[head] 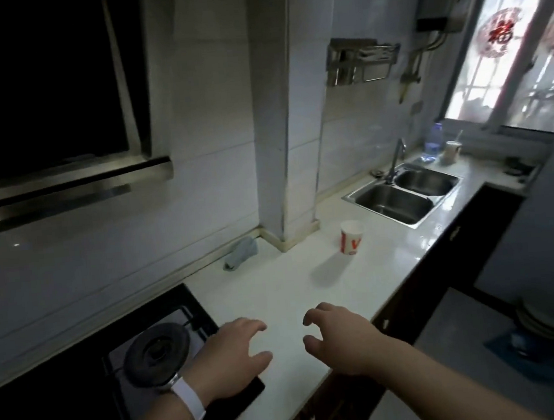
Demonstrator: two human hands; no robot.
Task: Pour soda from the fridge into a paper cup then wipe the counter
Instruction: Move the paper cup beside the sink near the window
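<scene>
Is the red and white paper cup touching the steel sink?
Apart. The head view shows bare white counter between the paper cup and the sink.

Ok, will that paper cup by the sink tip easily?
Probably: the paper cup stands upright on a narrower base, so a nudge could topple it. Paper walls likely crush easily. The glossy counter may let it slide.

The white counter [276, 290] is smooth and glossy, catching window light. The double sink [385, 205] and faucet [397, 157] are shiny metal. The cup [351, 238] looks like matt paper, the grey rag [241, 254] soft cloth, the hob [170, 303] glossy black glass.
</scene>
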